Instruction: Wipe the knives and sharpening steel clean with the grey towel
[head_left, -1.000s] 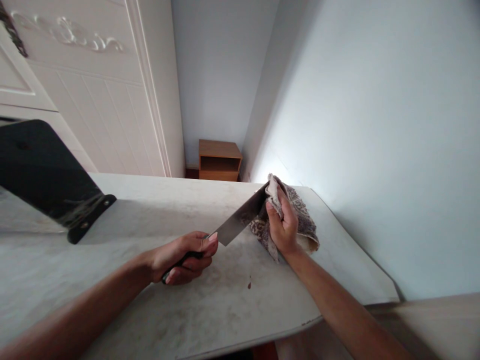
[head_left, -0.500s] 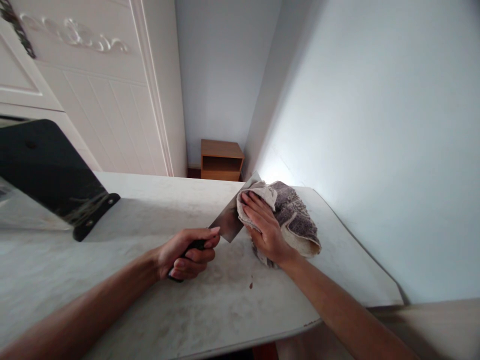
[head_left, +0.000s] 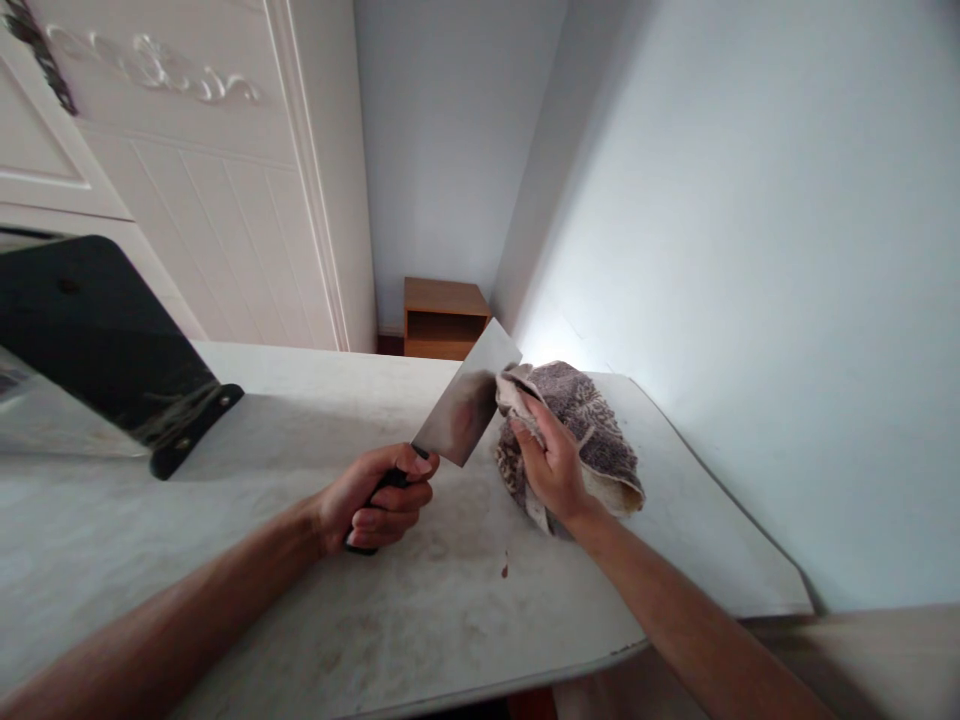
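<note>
My left hand [head_left: 379, 498] is closed round the dark handle of a cleaver [head_left: 468, 393], whose broad steel blade points up and away, its flat side facing me. My right hand [head_left: 553, 462] grips a crumpled brown-patterned cloth [head_left: 589, 430] just right of the blade, the cloth's edge touching the blade's far end. Both are held just above a white marbled tabletop [head_left: 420, 610].
A dark slanted panel with a riveted black bracket [head_left: 112, 350] stands on the table at the left. A white panelled door [head_left: 202, 190] is behind it. A small wooden cabinet [head_left: 442, 318] sits on the floor beyond. A pale wall runs along the right. A small dark stain [head_left: 505, 570] marks the tabletop.
The blade has turned from edge-on to flat side facing me. My right hand with the cloth slid over the blade, then back off its right side.
</note>
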